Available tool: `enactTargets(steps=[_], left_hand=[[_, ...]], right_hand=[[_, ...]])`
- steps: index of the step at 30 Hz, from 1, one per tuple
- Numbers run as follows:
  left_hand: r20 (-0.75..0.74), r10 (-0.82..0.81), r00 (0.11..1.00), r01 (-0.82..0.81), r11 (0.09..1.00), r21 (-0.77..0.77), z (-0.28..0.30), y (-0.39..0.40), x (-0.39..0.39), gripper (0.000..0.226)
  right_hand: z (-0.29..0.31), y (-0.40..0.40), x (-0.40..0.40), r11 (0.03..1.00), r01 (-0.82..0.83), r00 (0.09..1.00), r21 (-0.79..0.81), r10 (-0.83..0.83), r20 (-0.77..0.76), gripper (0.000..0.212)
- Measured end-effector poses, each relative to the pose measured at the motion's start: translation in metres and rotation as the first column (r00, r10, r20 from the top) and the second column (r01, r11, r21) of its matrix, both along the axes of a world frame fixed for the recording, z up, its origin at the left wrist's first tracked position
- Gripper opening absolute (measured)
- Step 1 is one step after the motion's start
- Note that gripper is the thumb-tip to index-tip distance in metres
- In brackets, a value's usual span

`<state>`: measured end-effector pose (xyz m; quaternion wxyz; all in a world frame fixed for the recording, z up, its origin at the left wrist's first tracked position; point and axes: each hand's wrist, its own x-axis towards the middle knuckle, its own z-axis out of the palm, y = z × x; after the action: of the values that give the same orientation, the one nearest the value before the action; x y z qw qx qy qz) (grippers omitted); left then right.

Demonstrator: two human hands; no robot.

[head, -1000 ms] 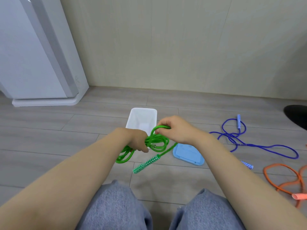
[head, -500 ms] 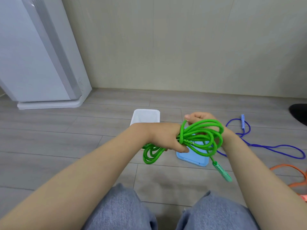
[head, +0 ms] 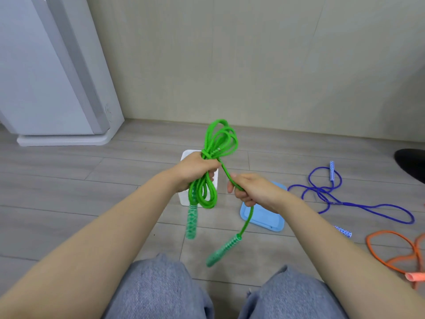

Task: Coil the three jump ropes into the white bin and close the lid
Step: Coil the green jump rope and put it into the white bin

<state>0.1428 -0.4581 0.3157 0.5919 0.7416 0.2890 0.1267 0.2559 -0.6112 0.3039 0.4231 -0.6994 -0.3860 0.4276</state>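
Green jump rope [head: 219, 143] bundled in left hand's [head: 195, 169] closed fist above white bin [head: 184, 200], right hand [head: 249, 187] pinching its free strand, both handles dangling.

**Floor & what's on it**

Grey wood-look plank floor [head: 69, 180], meets beige wall at back. White bin [head: 186, 155] sits centre, open, mostly hidden behind the hands. Light blue lid [head: 264, 217] flat on floor just R of bin, apart from it. Blue jump rope [head: 358, 204] sprawled loose further R, handles at far & near ends. Orange jump rope [head: 391, 252] near R edge, partly cut off by frame. White appliance base [head: 64, 140] back L. Dark object [head: 411, 164] far R, unclear.
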Motion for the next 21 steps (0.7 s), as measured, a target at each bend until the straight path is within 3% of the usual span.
enactTargets(steps=[2,3,5,7,8,11,14,16,18,21], left_hand=[[0.079,0.141,0.987,-0.129,0.982,-0.134,-0.002,0.008,-0.001,0.009],[0.096,0.190,0.977,-0.179,0.977,-0.113,-0.004,0.013,-0.001,0.008],[0.026,0.221,0.975,-0.222,0.962,0.159,-0.010,0.024,-0.003,0.011],[-0.174,0.232,0.957,-0.106,0.840,0.532,-0.020,0.031,-0.006,0.011],[-0.258,0.240,0.936,-0.025,0.777,0.629,-0.025,0.032,-0.007,0.010],[-0.417,0.177,0.891,0.209,0.655,0.726,-0.036,0.030,-0.007,0.018],[-0.576,0.068,0.815,0.484,0.467,0.740,-0.038,0.011,-0.005,0.006],[-0.619,0.008,0.785,0.582,0.334,0.742,-0.032,-0.005,-0.005,0.010],[-0.630,-0.066,0.773,0.630,0.192,0.753,-0.029,-0.014,-0.004,0.021],[-0.601,-0.185,0.778,0.611,0.000,0.791,-0.023,-0.023,-0.001,0.025]], right_hand=[[0.005,0.003,-0.006,0.999,-0.028,0.998,-0.030,0.030,0.047,0.041],[0.007,0.003,-0.009,0.997,-0.049,0.993,-0.067,0.055,0.105,0.041],[0.011,0.004,-0.017,0.982,-0.109,0.959,-0.155,0.145,0.243,0.041],[0.016,0.007,-0.027,0.954,-0.195,0.874,-0.228,0.275,0.401,0.040],[0.020,0.009,-0.033,0.936,-0.237,0.810,-0.259,0.338,0.480,0.039],[0.030,0.015,-0.045,0.924,-0.271,0.636,-0.270,0.382,0.670,0.038],[0.037,0.017,-0.042,0.953,-0.219,0.463,-0.207,0.289,0.838,0.035],[0.041,0.018,-0.032,0.972,-0.186,0.397,-0.140,0.205,0.895,0.034],[0.040,0.018,-0.014,0.986,-0.164,0.418,-0.042,0.108,0.902,0.033],[0.026,0.014,0.015,0.996,-0.078,0.564,0.051,0.001,0.826,0.036]])
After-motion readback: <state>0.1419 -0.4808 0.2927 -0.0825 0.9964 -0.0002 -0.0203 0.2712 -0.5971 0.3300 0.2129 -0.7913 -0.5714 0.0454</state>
